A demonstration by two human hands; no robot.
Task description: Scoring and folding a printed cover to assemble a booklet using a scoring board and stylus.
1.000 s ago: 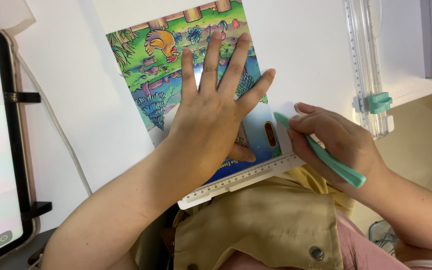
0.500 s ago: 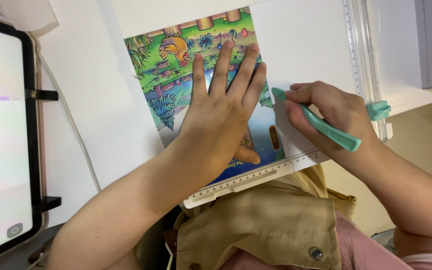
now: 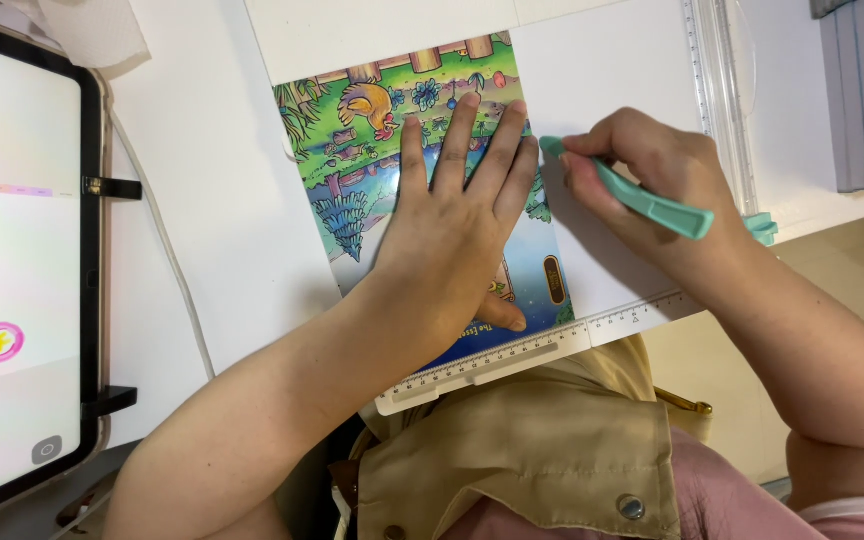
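The left hand (image 3: 452, 235) is laid flat with fingers spread on a colourful glossy picture sheet (image 3: 382, 150), which is kept pressed on a white plastic cutting board with ruler edges (image 3: 612, 90). A mint-green plastic scoring tool (image 3: 642, 200) is pinched in the right hand (image 3: 642, 175), its tip set just beside the sheet's right edge. A black-framed tablet (image 3: 17, 260) is seen at the left of the white table (image 3: 212, 200)

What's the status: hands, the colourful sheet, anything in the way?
Left hand flat on colourful sheet, pinning it to white board. Right hand grips teal tool, tip at sheet's right edge. Nothing in the way.
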